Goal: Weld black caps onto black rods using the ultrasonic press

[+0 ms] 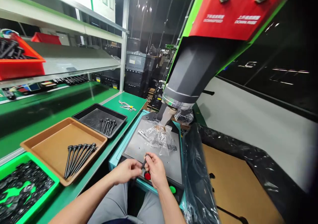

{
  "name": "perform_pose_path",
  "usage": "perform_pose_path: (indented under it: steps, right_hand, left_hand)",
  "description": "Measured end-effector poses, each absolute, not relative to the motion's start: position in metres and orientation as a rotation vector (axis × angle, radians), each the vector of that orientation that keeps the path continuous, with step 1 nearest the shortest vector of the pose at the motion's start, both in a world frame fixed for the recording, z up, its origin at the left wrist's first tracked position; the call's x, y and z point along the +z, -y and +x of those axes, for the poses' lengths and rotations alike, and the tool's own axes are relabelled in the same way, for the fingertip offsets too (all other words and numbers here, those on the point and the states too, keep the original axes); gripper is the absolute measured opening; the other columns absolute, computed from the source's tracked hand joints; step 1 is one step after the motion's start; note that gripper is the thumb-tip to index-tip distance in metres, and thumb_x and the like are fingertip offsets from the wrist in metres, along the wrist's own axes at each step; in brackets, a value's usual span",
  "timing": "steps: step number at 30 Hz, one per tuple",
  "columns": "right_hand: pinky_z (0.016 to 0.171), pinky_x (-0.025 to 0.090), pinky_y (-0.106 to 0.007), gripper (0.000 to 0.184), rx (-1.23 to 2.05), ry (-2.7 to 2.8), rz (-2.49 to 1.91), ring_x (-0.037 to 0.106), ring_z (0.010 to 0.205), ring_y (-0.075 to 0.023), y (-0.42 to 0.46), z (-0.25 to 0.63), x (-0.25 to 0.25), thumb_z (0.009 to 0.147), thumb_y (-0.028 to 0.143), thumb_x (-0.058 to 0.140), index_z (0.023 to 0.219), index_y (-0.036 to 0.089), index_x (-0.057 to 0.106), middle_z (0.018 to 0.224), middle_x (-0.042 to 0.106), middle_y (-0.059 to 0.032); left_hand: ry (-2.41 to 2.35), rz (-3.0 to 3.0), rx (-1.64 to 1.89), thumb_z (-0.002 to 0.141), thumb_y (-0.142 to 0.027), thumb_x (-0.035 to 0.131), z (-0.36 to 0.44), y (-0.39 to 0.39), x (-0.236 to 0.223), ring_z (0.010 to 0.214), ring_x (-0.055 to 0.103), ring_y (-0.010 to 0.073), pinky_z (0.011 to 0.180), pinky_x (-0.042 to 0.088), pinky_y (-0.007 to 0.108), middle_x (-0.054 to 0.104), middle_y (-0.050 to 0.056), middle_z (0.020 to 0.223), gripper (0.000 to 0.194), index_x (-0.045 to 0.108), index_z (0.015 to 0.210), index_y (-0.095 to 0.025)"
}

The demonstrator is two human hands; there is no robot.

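Both hands meet low in the middle of the view, over the near edge of a grey machine plate [154, 151]. The left hand [128, 171] and the right hand [155, 171] share one small dark pin [144, 162]: the right grip is pinched shut on its upper end between thumb and fingertips, and the left grip closes on its lower end with thumb and forefinger. The pin is tilted, its top leaning right, held just above the plate and above a red button [147, 175] at the plate's near rim. A green button [172, 189] sits to the right of the red one.

On the plate, just beyond the hands, lies a crumpled clear bag [156, 136], under the pale tip of the press head [184, 81], which hangs from a red and green housing.

On the green tabletop [49, 101] to the left stand three trays in a row. The near one, a green bin [53, 184], holds small black parts. The brown tray [49, 144] in the middle holds a bundle of long black bolts [79, 157]. The far black tray [99, 113] holds a few shorter bolts [107, 125]. A red bin [22, 65] sits on the shelf at far left. To the right, black plastic film [198, 184] lines a cardboard box [231, 181].
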State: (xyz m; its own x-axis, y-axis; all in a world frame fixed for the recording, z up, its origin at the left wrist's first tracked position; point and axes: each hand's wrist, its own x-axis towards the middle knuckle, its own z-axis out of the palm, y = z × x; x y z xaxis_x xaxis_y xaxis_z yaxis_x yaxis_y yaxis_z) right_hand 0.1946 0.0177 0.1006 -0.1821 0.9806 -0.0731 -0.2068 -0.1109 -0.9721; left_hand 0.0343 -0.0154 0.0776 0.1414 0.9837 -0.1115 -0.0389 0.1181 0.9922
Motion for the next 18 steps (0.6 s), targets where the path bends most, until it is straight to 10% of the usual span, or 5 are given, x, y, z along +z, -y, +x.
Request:
perform_pose_path:
  steps: [9, 18]
  right_hand:
    - [0.053, 0.048, -0.026, 0.059, 1.689, 0.997, -0.879, 0.06, 0.062, -0.0127, -0.033, 0.165, 0.121, 0.069, 0.052, 0.075, 0.114, 0.018, 0.056, 0.097, 0.064, -0.0072]
    - [0.048, 0.043, -0.024, 0.049, 1.761, 0.945, -1.011, 0.054, 0.058, -0.0126, -0.014, 0.197, 0.085, 0.066, 0.052, 0.078, 0.096, 0.018, 0.062, 0.081, 0.063, -0.0037]
  left_hand:
    - [-1.108, 0.983, 0.989, 0.069, -0.034, 0.074, -0.026, 0.02, 0.145, 0.066, 0.066, 0.0191, 0.054, 0.044, 0.024, 0.068, 0.006, 0.077, 0.023, 0.067, 0.08, -0.015]
    - [-1.316, 0.866, 1.098, 0.065, -0.029, 0.076, -0.106, 0.033, 0.167, 0.062, 0.062, 0.0173, 0.056, 0.044, 0.026, 0.065, 0.005, 0.072, 0.025, 0.067, 0.083, -0.015]
